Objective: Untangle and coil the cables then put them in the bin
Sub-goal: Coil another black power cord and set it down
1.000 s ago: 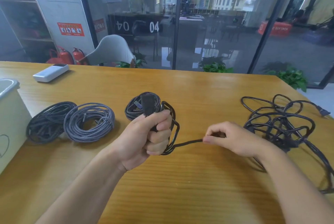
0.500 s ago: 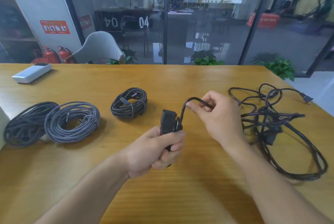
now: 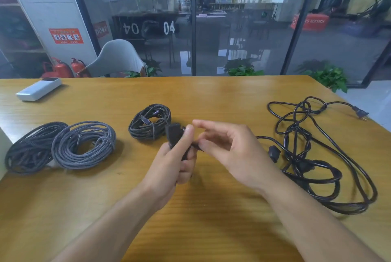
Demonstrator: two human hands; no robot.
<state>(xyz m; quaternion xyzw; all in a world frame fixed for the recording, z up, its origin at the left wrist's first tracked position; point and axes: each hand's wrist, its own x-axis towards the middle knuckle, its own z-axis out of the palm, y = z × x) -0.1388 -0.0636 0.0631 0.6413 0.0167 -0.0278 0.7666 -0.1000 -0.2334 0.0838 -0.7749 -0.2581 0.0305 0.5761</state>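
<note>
You have three braided cables already coiled on the table: a dark coil [image 3: 29, 148] touching a grey coil [image 3: 84, 145] at far left, and a smaller dark coil [image 3: 149, 122] near centre. The black power cable [image 3: 317, 160] sprawls tangled at right, its plug [image 3: 360, 112] lying near the table edge.

1. Wooden table [image 3: 211, 96], the surface beneath both hands.
2. White rectangular device [image 3: 39, 89], lying flat on the table, far forward-left of the left hand.
3. Grey chair [image 3: 117, 58], beyond the table's far edge, forward-left of the hands.
4. Two red fire extinguishers [image 3: 63, 69], left of the chair.
5. Green potted plants [image 3: 328, 77], forward-right of the right hand.
</note>
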